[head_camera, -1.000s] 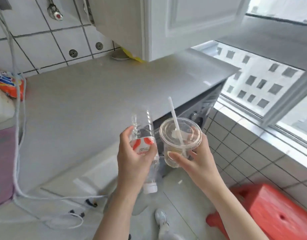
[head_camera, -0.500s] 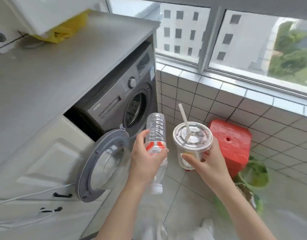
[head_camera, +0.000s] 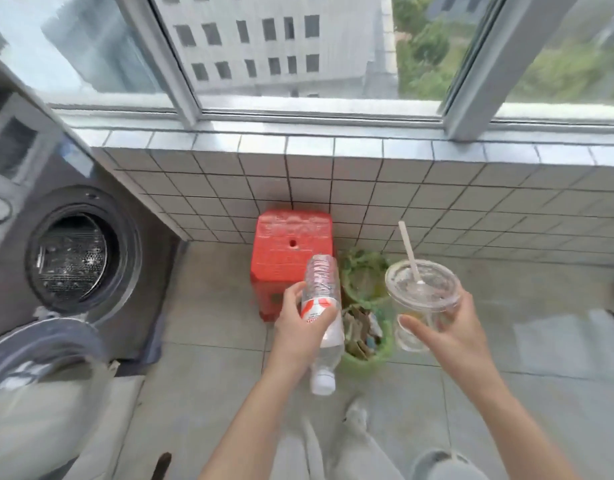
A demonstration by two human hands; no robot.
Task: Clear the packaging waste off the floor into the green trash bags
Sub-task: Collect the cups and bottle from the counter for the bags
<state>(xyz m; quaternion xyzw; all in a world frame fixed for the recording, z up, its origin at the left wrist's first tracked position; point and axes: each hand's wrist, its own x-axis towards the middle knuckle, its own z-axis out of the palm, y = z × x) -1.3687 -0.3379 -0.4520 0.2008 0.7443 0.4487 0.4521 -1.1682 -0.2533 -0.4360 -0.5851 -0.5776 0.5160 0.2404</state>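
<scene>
My left hand grips a clear plastic bottle with a red and white label, held upside down with its white cap pointing at the floor. My right hand holds a clear plastic cup with a domed lid and a white straw. Two green trash bags stand open on the floor between my hands: the near one holds cardboard scraps, and the far one sits behind it against the wall. Both hands hover just above and beside the near bag.
A red plastic stool stands against the tiled wall left of the bags. A grey washing machine at the left has its round door swung open. My legs and shoes show at the bottom.
The view has swung right from the counter and washer to the window wall. The green bags are now centred under my hands, which still hold the bottle and cup.
</scene>
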